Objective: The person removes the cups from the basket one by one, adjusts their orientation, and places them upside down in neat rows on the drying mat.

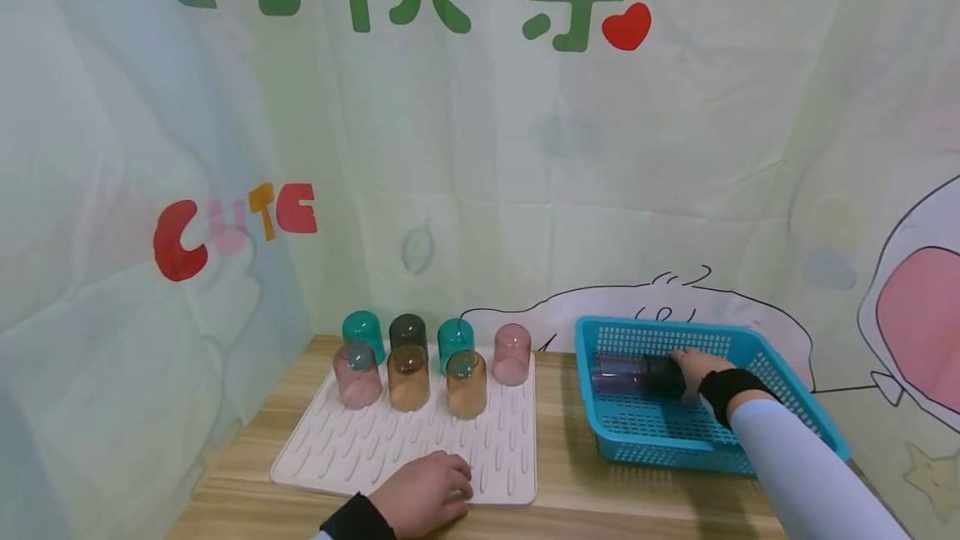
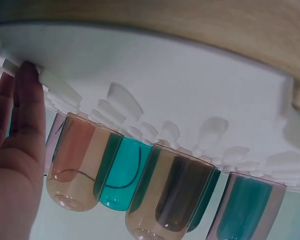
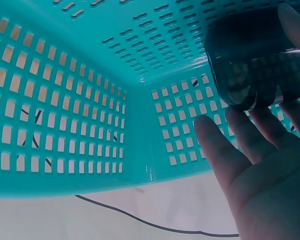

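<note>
My right hand [image 1: 699, 369] reaches into the blue plastic basket [image 1: 611, 447] and grips a dark grey glass [image 1: 663, 375] lying on its side. In the right wrist view, the thumb is on one side of this glass and the fingers curl round the other. End to end with it lies a purple-tinted glass [image 1: 617, 373]. My left hand [image 1: 423, 494] rests on the front edge of the white drying mat [image 1: 360, 461], fingers loosely bent and holding nothing. Toward the back of the mat, several tinted glasses stand upside down, among them an amber glass [image 1: 467, 390].
Also on the mat are a pink glass [image 1: 512, 357], a teal glass [image 1: 363, 333] and a dark glass [image 1: 407, 330], among others. The wooden table [image 1: 558, 440] shows between mat and basket. A printed cloth [image 1: 570, 257] hangs close behind both.
</note>
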